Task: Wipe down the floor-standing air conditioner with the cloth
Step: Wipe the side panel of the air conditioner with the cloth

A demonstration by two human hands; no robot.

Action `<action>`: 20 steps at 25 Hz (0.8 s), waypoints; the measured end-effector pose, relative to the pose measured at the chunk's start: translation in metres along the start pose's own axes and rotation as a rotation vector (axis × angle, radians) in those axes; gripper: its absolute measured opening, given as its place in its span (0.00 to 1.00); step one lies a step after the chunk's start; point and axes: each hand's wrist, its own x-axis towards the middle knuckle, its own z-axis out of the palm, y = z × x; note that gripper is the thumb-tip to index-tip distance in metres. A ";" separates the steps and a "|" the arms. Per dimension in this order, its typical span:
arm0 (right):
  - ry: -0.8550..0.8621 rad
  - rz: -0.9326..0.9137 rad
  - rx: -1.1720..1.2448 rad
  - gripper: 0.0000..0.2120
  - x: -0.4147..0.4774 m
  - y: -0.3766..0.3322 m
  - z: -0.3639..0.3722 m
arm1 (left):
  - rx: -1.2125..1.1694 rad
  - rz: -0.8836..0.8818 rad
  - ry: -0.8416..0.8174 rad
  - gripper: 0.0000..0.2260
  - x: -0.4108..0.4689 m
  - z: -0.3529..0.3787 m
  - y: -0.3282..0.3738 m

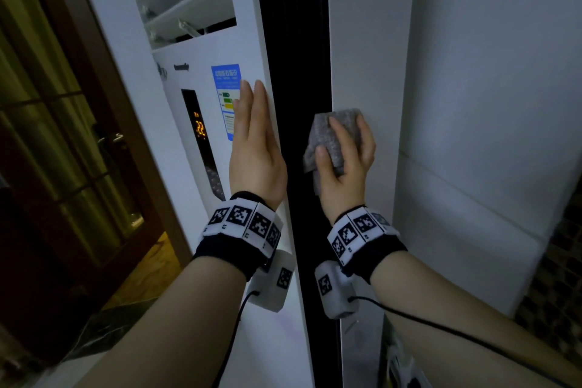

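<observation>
The white floor-standing air conditioner [201, 50] fills the middle, with open louvres at the top, a blue energy label [224, 85] and a lit orange display [199, 128]. A black vertical strip [293, 41] divides its front from its white side panel [362, 25]. My left hand [256, 148] lies flat with straight fingers on the front panel, partly over the label. My right hand [345, 164] grips a grey cloth [327, 131] and presses it against the side panel just right of the black strip.
A brown wooden door with glass panes [63, 104] stands at the left, with wood floor [148, 274] below it. A white wall or panel [491, 104] rises at the right. Both wrists wear marker bands with black cables trailing down.
</observation>
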 end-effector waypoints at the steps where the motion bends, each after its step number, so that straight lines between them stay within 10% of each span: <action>1: -0.016 -0.024 -0.027 0.18 -0.008 -0.001 0.002 | -0.010 -0.010 -0.007 0.25 -0.002 -0.001 -0.002; 20: -0.077 -0.009 -0.072 0.19 -0.046 0.008 0.006 | -0.109 -0.039 -0.137 0.23 -0.028 -0.007 -0.019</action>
